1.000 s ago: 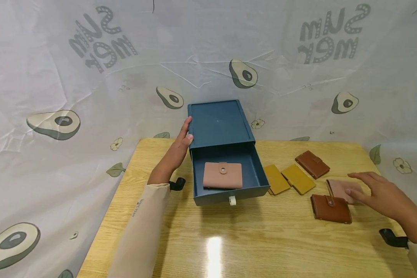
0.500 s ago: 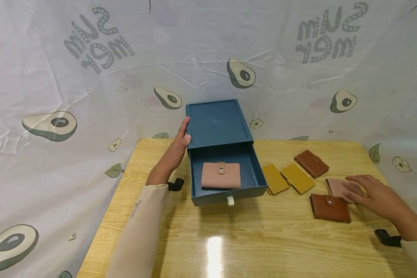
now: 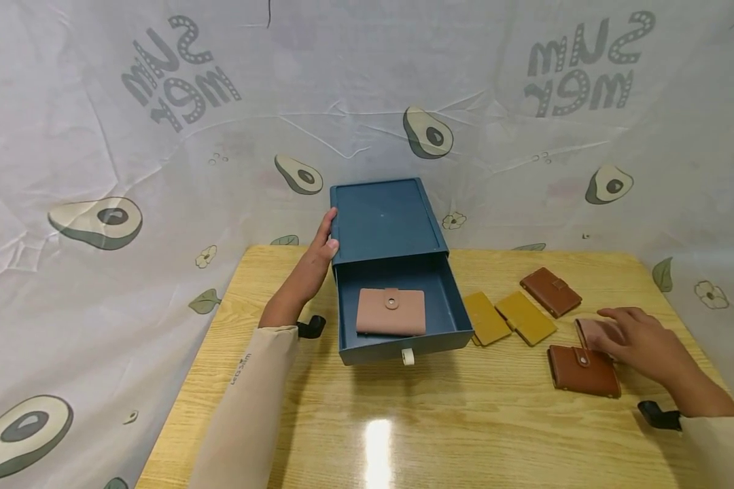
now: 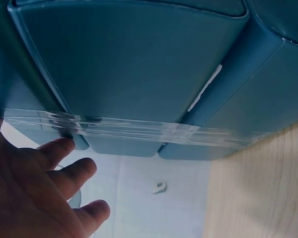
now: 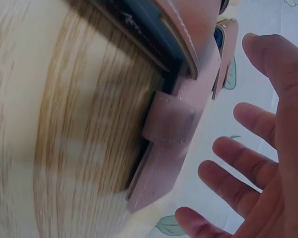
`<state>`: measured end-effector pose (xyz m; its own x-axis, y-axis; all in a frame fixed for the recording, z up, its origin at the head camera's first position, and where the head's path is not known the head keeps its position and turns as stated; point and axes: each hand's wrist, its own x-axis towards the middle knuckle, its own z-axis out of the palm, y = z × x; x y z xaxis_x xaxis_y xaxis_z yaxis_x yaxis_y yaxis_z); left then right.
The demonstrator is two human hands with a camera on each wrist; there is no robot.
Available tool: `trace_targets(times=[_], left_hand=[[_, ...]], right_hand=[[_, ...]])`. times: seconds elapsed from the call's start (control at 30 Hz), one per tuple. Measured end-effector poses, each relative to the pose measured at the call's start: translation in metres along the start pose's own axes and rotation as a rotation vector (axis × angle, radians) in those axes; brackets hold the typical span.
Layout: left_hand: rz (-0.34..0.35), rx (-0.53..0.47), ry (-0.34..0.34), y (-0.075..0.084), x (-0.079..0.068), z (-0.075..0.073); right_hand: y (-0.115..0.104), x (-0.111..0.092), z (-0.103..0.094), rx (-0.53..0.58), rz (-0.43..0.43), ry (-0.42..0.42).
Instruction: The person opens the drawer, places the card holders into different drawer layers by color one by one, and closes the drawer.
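A blue drawer box [image 3: 388, 221] stands at the table's back. Its pulled-out drawer [image 3: 446, 292] holds a pink snap card wallet [image 3: 390, 314]. My left hand [image 3: 310, 272] rests against the box's left side, fingers extended; the left wrist view shows them [image 4: 69, 176] by clear tape on the blue plastic. On the right, my right hand [image 3: 657, 353] hovers with spread fingers over a second pink wallet [image 3: 612, 331], partly covered by the hand. A brown snap wallet [image 3: 584, 371] overlaps that one's near edge. In the right wrist view a strapped wallet [image 5: 171, 119] lies apart from the fingers.
Two mustard-yellow wallets [image 3: 488, 318] [image 3: 526, 317] lie right of the drawer. Another brown wallet [image 3: 550, 291] is behind them, further right. A white pull tab [image 3: 408, 356] sticks out from the drawer front. Behind the wooden table [image 3: 495, 421] hangs an avocado-print cloth [image 3: 355, 81].
My right hand has moved left and slightly in, over the second pink wallet. The left hand stays against the box, and the wallets lie where they were.
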<state>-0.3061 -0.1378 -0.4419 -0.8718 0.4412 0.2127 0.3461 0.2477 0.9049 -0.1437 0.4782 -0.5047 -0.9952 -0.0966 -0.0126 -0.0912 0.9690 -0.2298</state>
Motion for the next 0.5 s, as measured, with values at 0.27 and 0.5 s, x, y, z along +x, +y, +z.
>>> trace_targets(times=[0.27,0.5], left_hand=[[0.002,-0.003,0.015,0.003,0.001,0.002],[0.003,0.006,0.014,0.003,0.001,0.003]], right_hand=[[-0.002,0.010,0.005,0.026,0.020,-0.028],[0.000,0.019,0.007,0.021,0.046,-0.059]])
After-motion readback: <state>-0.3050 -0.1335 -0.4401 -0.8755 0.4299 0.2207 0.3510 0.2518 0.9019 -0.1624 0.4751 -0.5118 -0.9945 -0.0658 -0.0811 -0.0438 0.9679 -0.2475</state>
